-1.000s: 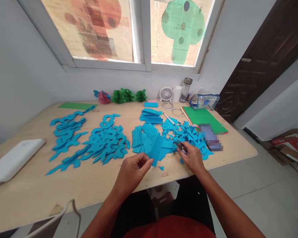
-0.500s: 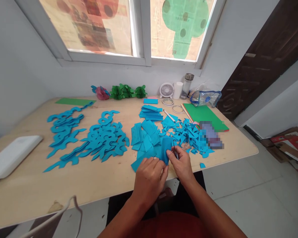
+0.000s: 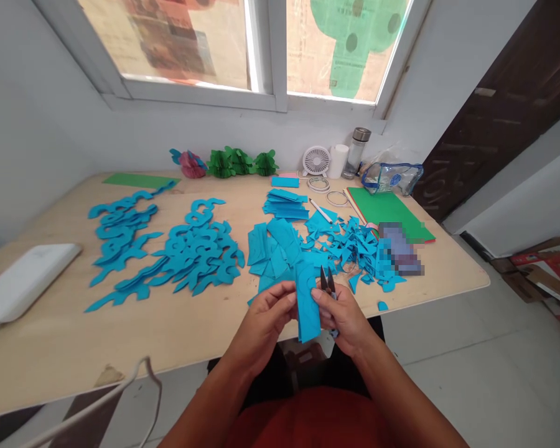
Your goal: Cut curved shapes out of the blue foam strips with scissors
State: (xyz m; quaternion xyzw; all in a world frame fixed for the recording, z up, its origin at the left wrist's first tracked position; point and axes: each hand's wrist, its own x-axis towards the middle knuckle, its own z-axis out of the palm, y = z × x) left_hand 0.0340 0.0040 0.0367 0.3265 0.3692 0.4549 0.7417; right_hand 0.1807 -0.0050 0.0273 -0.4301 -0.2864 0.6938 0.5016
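Observation:
A folded blue paper piece [image 3: 307, 303] is held upright over the table's front edge, pinched between my left hand [image 3: 264, 320] and my right hand [image 3: 343, 317]. My right hand also grips small black snips [image 3: 327, 280], their blades pointing up beside the paper. Just behind my hands lies a heap of blue folded rectangles [image 3: 275, 249] and a scatter of blue offcuts [image 3: 354, 246].
Cut blue curly shapes [image 3: 200, 255] and more cut blue shapes [image 3: 121, 227] cover the wooden table [image 3: 177, 336] to the left. A white tablet [image 3: 25, 280] lies far left. Green sheets [image 3: 387, 208], tape rings, a pen, a fan, a bottle and a clear pouch stand at the back right.
My hands have come together and lifted one folded blue piece off the heap toward me; the snips in my right hand now point upward beside it.

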